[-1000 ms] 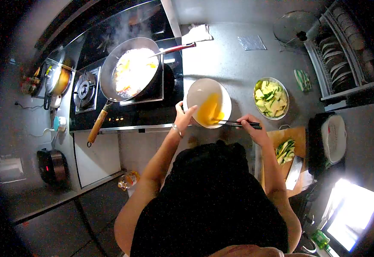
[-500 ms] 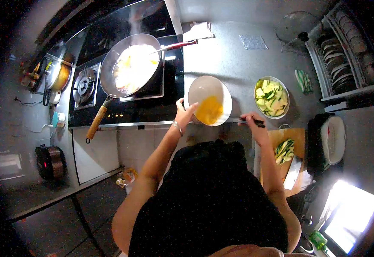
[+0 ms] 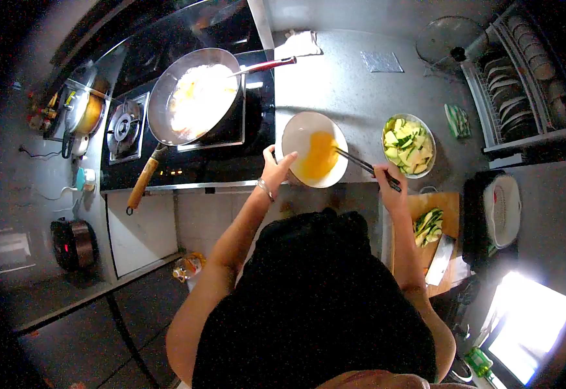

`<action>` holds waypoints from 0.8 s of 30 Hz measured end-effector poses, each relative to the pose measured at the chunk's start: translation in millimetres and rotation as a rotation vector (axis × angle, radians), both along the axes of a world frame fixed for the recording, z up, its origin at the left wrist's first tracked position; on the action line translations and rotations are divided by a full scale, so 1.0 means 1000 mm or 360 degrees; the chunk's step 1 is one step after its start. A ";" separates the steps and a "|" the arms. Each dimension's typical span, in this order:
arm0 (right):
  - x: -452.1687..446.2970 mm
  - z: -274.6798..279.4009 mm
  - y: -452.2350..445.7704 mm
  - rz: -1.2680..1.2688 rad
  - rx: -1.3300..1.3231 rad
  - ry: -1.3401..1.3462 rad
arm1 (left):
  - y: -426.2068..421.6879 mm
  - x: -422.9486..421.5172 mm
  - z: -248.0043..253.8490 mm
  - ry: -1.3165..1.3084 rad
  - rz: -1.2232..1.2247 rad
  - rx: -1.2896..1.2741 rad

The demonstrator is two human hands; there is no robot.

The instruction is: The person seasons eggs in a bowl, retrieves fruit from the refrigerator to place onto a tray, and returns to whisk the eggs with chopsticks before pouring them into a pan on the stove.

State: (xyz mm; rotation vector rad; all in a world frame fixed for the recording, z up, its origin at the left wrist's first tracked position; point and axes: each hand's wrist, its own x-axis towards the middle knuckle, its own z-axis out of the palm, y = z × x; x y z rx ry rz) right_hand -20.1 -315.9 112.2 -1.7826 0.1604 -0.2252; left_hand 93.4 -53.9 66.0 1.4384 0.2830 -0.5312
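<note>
So, right hand (image 3: pixel 388 179) curls round chopsticks (image 3: pixel 355 161)

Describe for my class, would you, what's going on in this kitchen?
A person steadies a white bowl by its rim with the left hand. The right hand holds black chopsticks, their tips at the yellow liquid inside. A wooden-handled pan sits on the stove. A bowl of cut green-skinned vegetable stands to the right, near a cutting board with a knife.
</note>
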 end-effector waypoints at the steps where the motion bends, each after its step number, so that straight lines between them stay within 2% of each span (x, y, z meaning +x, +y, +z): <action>1: 0.002 -0.002 -0.001 -0.0062 -0.0021 -0.0053 | 0.000 0.000 -0.001 0.0004 -0.0017 0.0021; 4: 0.002 0.000 0.006 0.0111 0.0173 0.0187 | 0.003 0.004 -0.001 0.0004 -0.0060 0.0067; 7: 0.008 -0.010 0.004 -0.0055 -0.0036 0.0048 | 0.001 0.000 0.001 0.0014 -0.0047 0.0037; 10: 0.002 -0.013 0.002 0.0152 0.0301 0.0244 | 0.002 0.003 -0.007 -0.0028 -0.0024 0.0054; 13: 0.007 -0.013 0.002 -0.0136 0.0051 0.0150 | 0.001 0.001 -0.005 -0.0027 -0.0018 0.0079; 17: 0.000 -0.012 0.001 0.0132 0.0389 0.0372 | 0.003 0.002 0.002 -0.0003 -0.0046 0.0033; 18: 0.002 -0.008 0.004 -0.0079 0.0698 0.0435 | 0.003 0.002 0.002 0.0000 -0.0078 0.0049; 21: 0.005 -0.023 -0.004 0.0082 -0.0014 0.0271 | 0.002 0.000 0.006 0.0005 -0.0033 -0.0061; 22: 0.001 -0.026 -0.004 0.0282 0.0179 0.0186 | 0.001 0.003 0.004 -0.0017 -0.0034 -0.0022; 24: 0.002 -0.015 0.000 0.0089 0.0377 0.0335 | 0.002 0.002 0.001 -0.0046 -0.0047 0.0071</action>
